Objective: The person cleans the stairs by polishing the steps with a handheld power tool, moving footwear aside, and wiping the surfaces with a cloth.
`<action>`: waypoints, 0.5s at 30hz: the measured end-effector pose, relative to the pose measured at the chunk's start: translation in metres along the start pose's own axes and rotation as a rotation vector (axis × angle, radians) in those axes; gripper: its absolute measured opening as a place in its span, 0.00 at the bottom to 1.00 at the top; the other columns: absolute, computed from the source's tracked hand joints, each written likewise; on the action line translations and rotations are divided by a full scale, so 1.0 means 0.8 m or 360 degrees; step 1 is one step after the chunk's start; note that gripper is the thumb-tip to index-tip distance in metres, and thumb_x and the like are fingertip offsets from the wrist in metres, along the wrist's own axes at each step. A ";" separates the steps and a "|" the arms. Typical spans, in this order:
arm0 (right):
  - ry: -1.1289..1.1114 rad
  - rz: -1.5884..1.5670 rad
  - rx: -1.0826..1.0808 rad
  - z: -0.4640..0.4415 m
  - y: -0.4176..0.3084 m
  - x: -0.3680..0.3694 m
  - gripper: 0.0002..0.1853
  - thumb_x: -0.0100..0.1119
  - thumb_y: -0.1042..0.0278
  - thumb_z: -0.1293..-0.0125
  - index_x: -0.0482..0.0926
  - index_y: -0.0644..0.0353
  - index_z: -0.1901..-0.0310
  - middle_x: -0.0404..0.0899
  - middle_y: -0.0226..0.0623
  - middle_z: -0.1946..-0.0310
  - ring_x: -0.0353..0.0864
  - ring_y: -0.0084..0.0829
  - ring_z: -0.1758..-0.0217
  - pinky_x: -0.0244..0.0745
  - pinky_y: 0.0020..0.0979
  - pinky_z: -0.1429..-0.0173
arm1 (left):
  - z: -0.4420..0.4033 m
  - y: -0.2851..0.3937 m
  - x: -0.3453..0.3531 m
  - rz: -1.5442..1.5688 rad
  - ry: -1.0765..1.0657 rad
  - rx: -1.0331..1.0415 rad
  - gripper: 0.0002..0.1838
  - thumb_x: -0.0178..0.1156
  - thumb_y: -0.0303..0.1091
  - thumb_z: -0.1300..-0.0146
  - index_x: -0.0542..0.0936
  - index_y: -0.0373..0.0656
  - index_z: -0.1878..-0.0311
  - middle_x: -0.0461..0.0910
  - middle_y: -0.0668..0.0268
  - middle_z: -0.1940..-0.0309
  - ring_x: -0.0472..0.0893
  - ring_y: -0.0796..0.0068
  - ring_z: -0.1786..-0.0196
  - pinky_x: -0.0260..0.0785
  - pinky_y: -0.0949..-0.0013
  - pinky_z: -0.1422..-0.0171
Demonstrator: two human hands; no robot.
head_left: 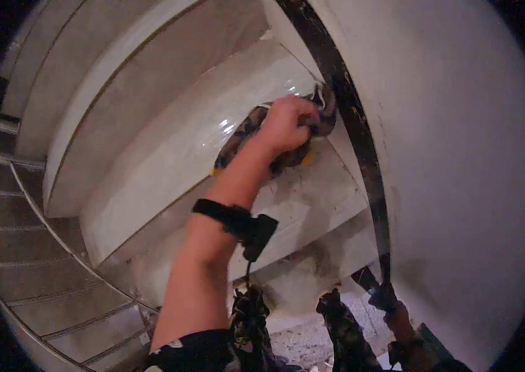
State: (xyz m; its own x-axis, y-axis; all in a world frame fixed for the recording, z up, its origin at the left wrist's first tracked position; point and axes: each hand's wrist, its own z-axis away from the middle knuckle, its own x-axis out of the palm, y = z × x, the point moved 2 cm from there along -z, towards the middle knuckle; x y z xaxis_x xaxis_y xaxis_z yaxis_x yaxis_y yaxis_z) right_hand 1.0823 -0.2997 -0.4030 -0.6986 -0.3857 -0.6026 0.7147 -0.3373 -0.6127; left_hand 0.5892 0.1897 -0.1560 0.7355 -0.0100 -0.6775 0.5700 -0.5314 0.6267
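My left hand (286, 126) reaches forward, its fingers closed on a dark patterned cloth (236, 141) with bits of yellow at its edges. The cloth lies bunched on a pale stair step (182, 146), close to the dark strip along the wall. Shiny wet-looking patches show on the step beside it. At the lower right, my right hand (401, 322) is small and dim, curled around or against a dark object (382, 296) at the lower end of the strip. What that object is, I cannot make out.
Curved steps (120, 80) rise at the upper left. A thin metal rail (48, 226) curves past lower stairs (33, 248) on the left. A white wall (454, 155) stands at right, edged by the dark strip (352, 118). My camouflage-clad legs (344, 328) show below.
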 end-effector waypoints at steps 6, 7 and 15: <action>-0.0207 0.0028 0.0374 -0.031 -0.129 -0.042 0.11 0.48 0.70 0.51 0.72 0.61 0.64 0.74 0.42 0.72 0.73 0.40 0.73 0.71 0.38 0.69 | 0.127 0.026 -0.095 0.0067 -0.0039 -0.0226 0.15 0.48 0.19 0.72 0.75 0.41 0.75 0.77 0.62 0.67 0.74 0.63 0.57 0.65 0.66 0.50; -0.0220 0.0620 0.0119 -0.025 -0.150 -0.049 0.13 0.48 0.71 0.52 0.72 0.62 0.62 0.75 0.46 0.71 0.75 0.46 0.68 0.71 0.42 0.63 | 0.149 0.011 -0.113 0.0324 0.0040 -0.0380 0.18 0.46 0.18 0.72 0.74 0.40 0.71 0.75 0.61 0.61 0.73 0.65 0.53 0.63 0.67 0.46; 0.0016 -0.0355 0.0617 0.025 -0.031 0.058 0.09 0.51 0.67 0.48 0.72 0.62 0.67 0.70 0.38 0.81 0.73 0.36 0.77 0.70 0.33 0.73 | 0.278 -0.149 -0.164 -0.0021 0.0360 -0.1082 0.23 0.48 0.33 0.49 0.67 0.41 0.47 0.71 0.58 0.53 0.70 0.65 0.50 0.62 0.66 0.47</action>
State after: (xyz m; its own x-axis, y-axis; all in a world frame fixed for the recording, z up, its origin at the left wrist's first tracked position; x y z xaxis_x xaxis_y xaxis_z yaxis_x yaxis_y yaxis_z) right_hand 1.0330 -0.3264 -0.4058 -0.8361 -0.2589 -0.4836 0.5045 -0.7092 -0.4925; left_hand 0.3434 0.0663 -0.2276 0.7429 0.2077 -0.6363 0.6273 0.1158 0.7702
